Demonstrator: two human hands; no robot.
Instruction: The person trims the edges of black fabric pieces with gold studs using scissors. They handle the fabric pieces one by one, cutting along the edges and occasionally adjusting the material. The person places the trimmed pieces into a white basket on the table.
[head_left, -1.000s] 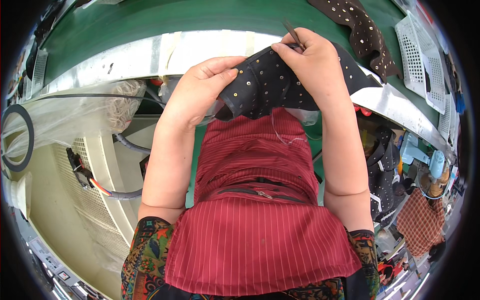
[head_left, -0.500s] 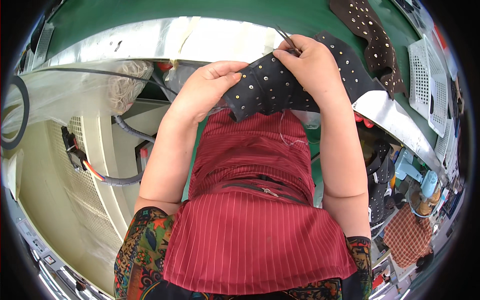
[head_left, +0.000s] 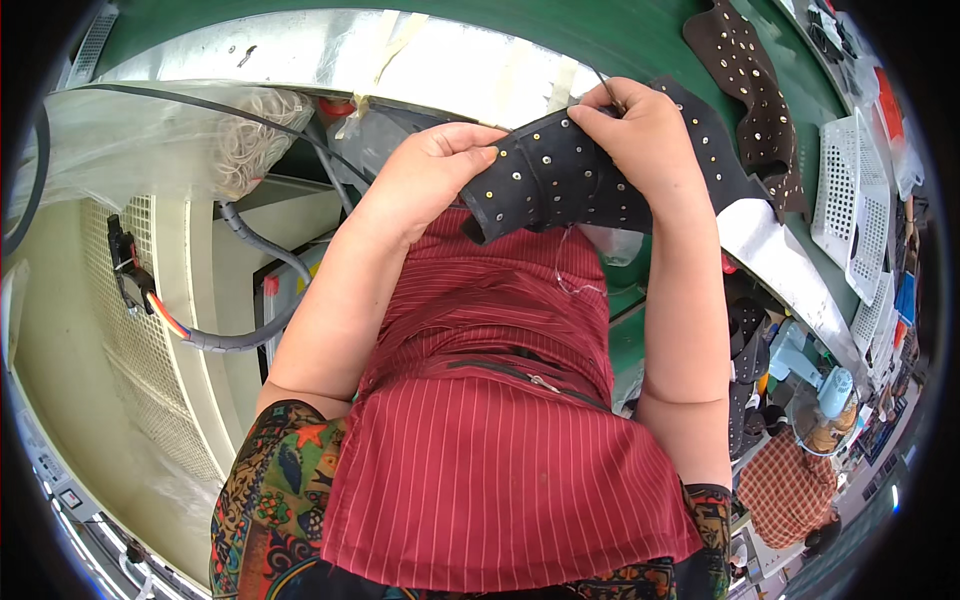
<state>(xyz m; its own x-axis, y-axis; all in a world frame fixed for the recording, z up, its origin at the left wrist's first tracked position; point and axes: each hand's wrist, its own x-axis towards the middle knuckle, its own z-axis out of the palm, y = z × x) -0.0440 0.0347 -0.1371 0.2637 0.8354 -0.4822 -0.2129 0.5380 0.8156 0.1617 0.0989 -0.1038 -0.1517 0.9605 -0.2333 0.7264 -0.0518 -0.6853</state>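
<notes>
A long black piece of studded material [head_left: 540, 178], dotted with small silver and gold eyelets or studs, hangs between my hands above my lap. My left hand [head_left: 432, 172] pinches its upper left corner between thumb and fingers. Farther along the top edge, my right hand [head_left: 645, 135] is closed on the same piece. A thin dark pointed tool, which looks like tweezers [head_left: 606, 84], sticks up from between the right fingers; most of it is hidden. To the right of that hand the black piece continues over the table edge.
A brown studded strip [head_left: 745, 90] lies on the green table [head_left: 620, 40], near white perforated baskets [head_left: 840, 190]. At left are a clear plastic bag of pale cord [head_left: 255, 140], a dark cable and a beige machine housing [head_left: 100, 370]. A light-blue fan [head_left: 800, 360] stands at right.
Both hands and the black piece have shifted slightly right in the picture, as have the things on the table. The tweezers' two prongs showed apart before; now they look like one thin line.
</notes>
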